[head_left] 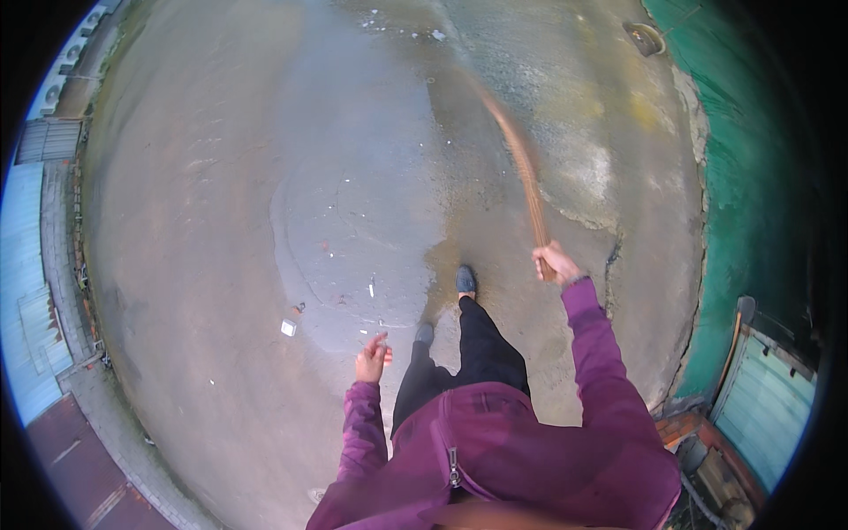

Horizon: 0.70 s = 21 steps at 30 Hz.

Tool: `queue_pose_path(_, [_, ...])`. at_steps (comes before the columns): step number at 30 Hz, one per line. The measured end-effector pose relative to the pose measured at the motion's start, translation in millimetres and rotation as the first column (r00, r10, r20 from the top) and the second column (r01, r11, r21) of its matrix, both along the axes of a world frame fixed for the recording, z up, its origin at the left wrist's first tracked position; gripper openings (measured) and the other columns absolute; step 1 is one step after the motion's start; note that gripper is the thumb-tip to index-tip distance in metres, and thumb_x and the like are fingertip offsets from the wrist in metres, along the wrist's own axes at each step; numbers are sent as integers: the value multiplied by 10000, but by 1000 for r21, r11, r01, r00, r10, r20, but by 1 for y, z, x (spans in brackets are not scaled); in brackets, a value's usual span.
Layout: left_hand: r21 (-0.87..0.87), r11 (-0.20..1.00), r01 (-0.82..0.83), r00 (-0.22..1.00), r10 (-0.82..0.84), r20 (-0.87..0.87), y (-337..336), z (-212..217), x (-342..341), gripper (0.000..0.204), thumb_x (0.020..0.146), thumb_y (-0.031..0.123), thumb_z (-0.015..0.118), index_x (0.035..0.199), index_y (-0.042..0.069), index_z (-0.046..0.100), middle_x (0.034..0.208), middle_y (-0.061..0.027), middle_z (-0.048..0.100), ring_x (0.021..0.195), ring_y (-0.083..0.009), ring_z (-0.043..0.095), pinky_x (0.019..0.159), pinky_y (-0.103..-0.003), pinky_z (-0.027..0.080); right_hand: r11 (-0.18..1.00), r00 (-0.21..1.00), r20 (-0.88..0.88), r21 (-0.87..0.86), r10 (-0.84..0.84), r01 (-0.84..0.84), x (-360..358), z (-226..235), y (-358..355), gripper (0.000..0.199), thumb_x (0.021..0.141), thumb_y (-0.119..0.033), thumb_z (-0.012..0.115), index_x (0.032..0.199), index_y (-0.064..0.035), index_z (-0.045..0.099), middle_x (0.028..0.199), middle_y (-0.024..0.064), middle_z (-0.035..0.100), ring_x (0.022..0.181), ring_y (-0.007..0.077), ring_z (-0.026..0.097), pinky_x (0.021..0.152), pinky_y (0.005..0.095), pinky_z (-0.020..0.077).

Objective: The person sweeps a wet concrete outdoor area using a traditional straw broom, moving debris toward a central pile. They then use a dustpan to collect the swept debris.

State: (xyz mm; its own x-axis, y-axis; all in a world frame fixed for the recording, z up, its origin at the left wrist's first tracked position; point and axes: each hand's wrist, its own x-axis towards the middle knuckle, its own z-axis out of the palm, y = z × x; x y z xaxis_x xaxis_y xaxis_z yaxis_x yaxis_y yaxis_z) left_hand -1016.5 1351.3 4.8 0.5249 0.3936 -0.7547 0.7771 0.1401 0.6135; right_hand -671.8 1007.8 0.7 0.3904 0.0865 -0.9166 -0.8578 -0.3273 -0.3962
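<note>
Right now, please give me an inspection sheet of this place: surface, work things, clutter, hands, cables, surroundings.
Surface: concrete ground, partly wet, cracked near the right edge.
Work things: long brown stick, blurred, reaching forward over the ground.
Clutter: small white scrap; pale bits far ahead.
Hands: right hand shut on the stick; left hand open, holding nothing.
Cables: nothing seen.
Surroundings: green wall on the right; blue metal sheets on the left; bricks at lower right.

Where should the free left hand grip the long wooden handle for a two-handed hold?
Probably on the bare wooden handle just beyond the right hand, coming from its left. The left hand hangs open on that side; the far end is motion-blurred.
</note>
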Motion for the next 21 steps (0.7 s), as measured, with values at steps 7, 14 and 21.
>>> queue_pose_path(7, [-11,1000,2,850,-7,-527,-31,0,-117,334,785,122,521,1112,144,586,656,-72,613,544,-120,596,558,-281,509,954,959,-72,-98,275,-282,-82,-70,116,113,688,-75,563,694,34,536,527,120,541,430,209,550,363,348,445])
queue_pose_path(14, [153,322,934,347,-922,-175,8,-22,-89,586,749,492,549,1198,120,486,1010,-198,604,963,-352,572,824,-416,442,797,771,-608,553,187,242,-50,-26,132,134,691,-37,604,649,-60,479,523,12,449,392,108,420,356,241,340])
queue_pose_path(21, [-546,807,224,719,-515,-467,39,-6,75,766,694,713,490,1102,71,575,914,-129,643,718,-247,645,584,-359,532,847,981,-185,530,65,44,31,74,111,154,717,-28,574,748,-66,428,552,-14,404,392,76,390,324,222,303])
